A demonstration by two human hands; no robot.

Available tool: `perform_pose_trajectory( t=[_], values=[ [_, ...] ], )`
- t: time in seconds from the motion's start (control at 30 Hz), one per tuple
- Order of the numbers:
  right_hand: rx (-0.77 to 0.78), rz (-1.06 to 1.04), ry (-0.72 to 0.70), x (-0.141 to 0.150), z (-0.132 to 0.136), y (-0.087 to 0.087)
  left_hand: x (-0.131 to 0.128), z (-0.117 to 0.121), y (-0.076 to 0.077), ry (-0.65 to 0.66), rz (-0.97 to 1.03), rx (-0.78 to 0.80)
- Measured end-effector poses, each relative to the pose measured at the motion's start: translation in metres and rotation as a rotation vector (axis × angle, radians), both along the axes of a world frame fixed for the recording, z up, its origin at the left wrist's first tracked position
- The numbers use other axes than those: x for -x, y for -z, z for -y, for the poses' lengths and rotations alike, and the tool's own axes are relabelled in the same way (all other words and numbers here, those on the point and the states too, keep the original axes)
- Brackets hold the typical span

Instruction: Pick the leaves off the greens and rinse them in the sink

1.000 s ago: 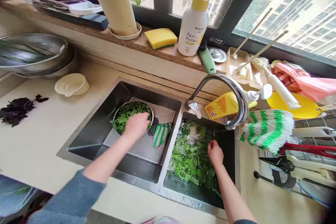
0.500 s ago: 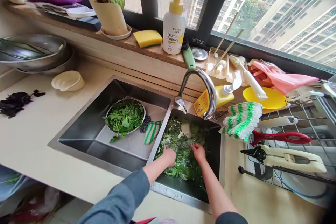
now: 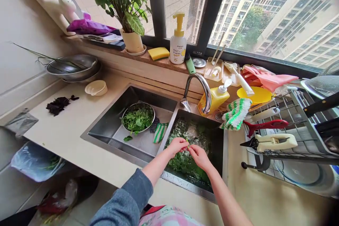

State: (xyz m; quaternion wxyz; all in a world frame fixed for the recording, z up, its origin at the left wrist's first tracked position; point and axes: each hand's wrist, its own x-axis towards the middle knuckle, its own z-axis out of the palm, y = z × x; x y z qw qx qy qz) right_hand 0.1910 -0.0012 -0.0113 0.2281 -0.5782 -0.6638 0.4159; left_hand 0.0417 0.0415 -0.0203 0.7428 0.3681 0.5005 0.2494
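Both hands meet above the right sink basin [image 3: 218, 148]. My left hand [image 3: 178, 146] is closed, pinching a small piece of green stem [image 3: 188, 142] between thumb and fingers. On the other side my right hand [image 3: 198, 155] pinches the same bit of green, fingertips nearly touching those of the left. Below them, leafy greens [image 3: 182, 166] float in water in the basin. A round bowl [image 3: 154, 116] heaped with picked green leaves [image 3: 137, 118] stands in the left basin [image 3: 106, 123], with one leaf lying outside its rim.
The chrome faucet [image 3: 197, 76] arches over the right basin. Beside it are a yellow bottle [image 3: 215, 99] and a green-striped cloth [image 3: 235, 113]. A dish rack [image 3: 299, 109] with scissors [image 3: 275, 142] stands right. Dark leaves [image 3: 58, 106] and a cream bowl [image 3: 96, 88] sit left.
My hands have come together and risen from the floating greens, now with a small green stem between the fingertips. The camera view has shifted, showing more of the counter's left side.
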Motion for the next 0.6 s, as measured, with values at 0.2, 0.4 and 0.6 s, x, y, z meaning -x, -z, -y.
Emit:
perform_pose_trajectory(
  t=[0.2,0.4,0.6],
  values=[
    [-0.038,-0.043,0.202,0.020,0.003,0.014,0.000,0.016,0.000,-0.181,0.026,-0.112],
    [0.304,-0.527,0.685,0.026,0.003,0.037,0.000,0.032,0.006,-0.211,-0.033,-0.401],
    [0.420,-0.692,0.613,-0.003,0.008,0.026,0.019,0.034,0.007,-0.255,-0.084,-0.252]
  ],
)
